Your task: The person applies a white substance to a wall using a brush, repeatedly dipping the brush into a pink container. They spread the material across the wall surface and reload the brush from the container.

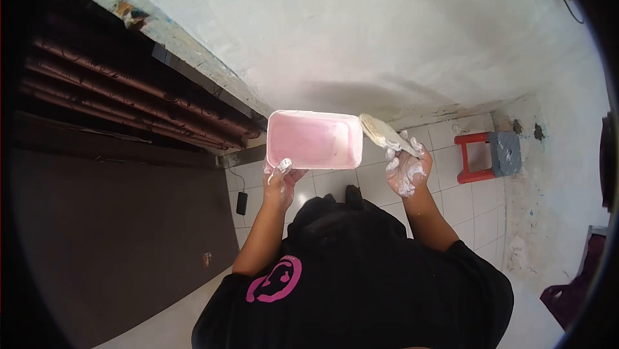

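A pink rectangular plastic tub (300,146) is held up in front of me, with whitish smears along its rim and inside. My left hand (280,178) grips its near left corner, thumb over the rim and fingers underneath. In my right hand (411,170) is a wide flat brush (380,132), cream-coloured and coated in white. Its broad end is right at the tub's right rim, while the other end is hidden among my fingers. White paste covers much of the right palm and fingers, and the left thumb has some too.
A pale, patchy wall (387,33) rises ahead. On the tiled floor (380,178) a red and grey stool (490,157) stands to the right, and a black phone (242,203) with a cable lies at left. Dark red curtains (129,91) hang on the left.
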{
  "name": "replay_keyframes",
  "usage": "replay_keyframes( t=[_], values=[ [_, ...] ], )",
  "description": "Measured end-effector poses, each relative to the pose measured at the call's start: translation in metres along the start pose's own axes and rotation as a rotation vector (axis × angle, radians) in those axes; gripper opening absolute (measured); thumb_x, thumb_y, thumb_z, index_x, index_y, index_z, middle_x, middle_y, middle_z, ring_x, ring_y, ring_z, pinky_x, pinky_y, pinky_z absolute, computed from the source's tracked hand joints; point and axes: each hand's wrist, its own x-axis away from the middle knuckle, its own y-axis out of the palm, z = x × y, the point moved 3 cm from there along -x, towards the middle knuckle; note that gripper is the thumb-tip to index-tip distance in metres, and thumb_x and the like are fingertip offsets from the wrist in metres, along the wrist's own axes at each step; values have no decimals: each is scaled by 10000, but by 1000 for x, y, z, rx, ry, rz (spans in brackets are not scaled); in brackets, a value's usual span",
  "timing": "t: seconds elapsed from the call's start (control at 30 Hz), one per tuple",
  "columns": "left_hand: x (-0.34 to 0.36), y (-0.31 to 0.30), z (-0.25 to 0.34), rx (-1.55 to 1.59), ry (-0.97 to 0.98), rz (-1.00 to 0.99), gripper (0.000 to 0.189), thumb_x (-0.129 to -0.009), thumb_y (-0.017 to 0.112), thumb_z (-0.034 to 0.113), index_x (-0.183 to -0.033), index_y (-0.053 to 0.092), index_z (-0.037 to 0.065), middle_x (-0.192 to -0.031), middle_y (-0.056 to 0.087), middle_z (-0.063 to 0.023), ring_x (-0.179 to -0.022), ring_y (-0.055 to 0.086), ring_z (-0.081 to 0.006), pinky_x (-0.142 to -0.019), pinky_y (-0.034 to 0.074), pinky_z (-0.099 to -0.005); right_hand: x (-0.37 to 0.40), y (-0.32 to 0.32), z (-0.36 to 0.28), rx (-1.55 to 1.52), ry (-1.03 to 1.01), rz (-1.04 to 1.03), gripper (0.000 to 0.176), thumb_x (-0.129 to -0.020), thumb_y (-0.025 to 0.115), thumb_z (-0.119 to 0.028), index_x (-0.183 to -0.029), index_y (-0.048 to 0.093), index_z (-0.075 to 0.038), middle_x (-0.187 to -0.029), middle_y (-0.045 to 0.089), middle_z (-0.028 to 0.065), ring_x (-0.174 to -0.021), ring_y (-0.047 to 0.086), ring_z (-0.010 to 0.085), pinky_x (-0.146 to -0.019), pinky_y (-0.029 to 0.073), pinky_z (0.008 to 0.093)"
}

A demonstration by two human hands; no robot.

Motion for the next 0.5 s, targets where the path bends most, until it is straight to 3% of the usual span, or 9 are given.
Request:
replay_keyframes(
  t=[0.03, 0.07, 0.17, 0.23, 0.3, 0.37, 0.4, 0.5],
  values=[
    [3, -3, -1, -10, 3, 17, 572, -803, 636, 208, -1296, 379, 74, -1175, 548, -123, -1042, 597, -282, -907, 495, -461, -3, 1, -1, -13, 2, 2, 320, -896, 477, -277, -1116, 622, -95, -1134, 608, 176, -960, 628, 323, -725, 565, 339],
    [5, -9, -5, -157, 0, 15, 780, -777, 646, 498, -1346, 326, 73, -1273, 505, -133, -1116, 558, -336, -961, 443, -518, -4, 3, -6, 95, -91, 64, 341, -895, 474, -288, -1144, 602, -94, -1143, 605, 179, -959, 628, 323, -740, 562, 345],
    [13, -12, -6, -125, -48, 47, 721, -816, 618, 452, -1346, 325, 62, -1286, 493, -140, -1132, 544, -346, -964, 439, -521, -12, 13, -9, 281, -272, 157, 414, -894, 464, -321, -1220, 524, -73, -1145, 600, 187, -969, 626, 320, -748, 561, 357],
    [13, -19, -8, -117, -81, 54, 684, -837, 601, 418, -1345, 324, 55, -1293, 485, -147, -1137, 538, -354, -966, 436, -527, -18, 5, -17, 598, -570, 180, 447, -901, 438, -359, -1202, 497, -34, -1133, 597, 195, -964, 628, 324, -726, 565, 372],
    [14, -23, -6, -121, -114, 53, 647, -858, 584, 383, -1345, 322, 48, -1300, 477, -155, -1142, 532, -362, -968, 432, -533, -28, -16, -19, 700, -702, 138, 388, -912, 479, -292, -1162, 490, 5, -1086, 601, 188, -942, 637, 303, -707, 564, 372],
    [15, -24, -2, -98, -125, 95, 594, -885, 552, 329, -1347, 319, 37, -1307, 467, -171, -1139, 529, -376, -971, 429, -538, -37, -38, -19, 976, -921, 471, 299, -911, 518, -166, -1125, 495, 42, -1031, 602, 165, -909, 641, 265, -708, 573, 363],
    [15, -24, 1, -110, -125, 83, 594, -885, 552, 329, -1347, 319, 37, -1307, 467, -171, -1139, 529, -376, -971, 429, -538, -43, -31, -17, 1166, -912, 408, 263, -904, 542, -89, -1112, 495, 65, -992, 594, 138, -910, 630, 232, -703, 588, 350],
    [18, -31, 7, -145, -122, 55, 605, -884, 553, 339, -1353, 315, 38, -1311, 463, -172, -1140, 528, -377, -969, 431, -536, -55, -25, 2, 1173, -882, 531, 278, -920, 537, -132, -1104, 498, 73, -1001, 590, 136, -915, 619, 226, -709, 596, 356]
  ],
)
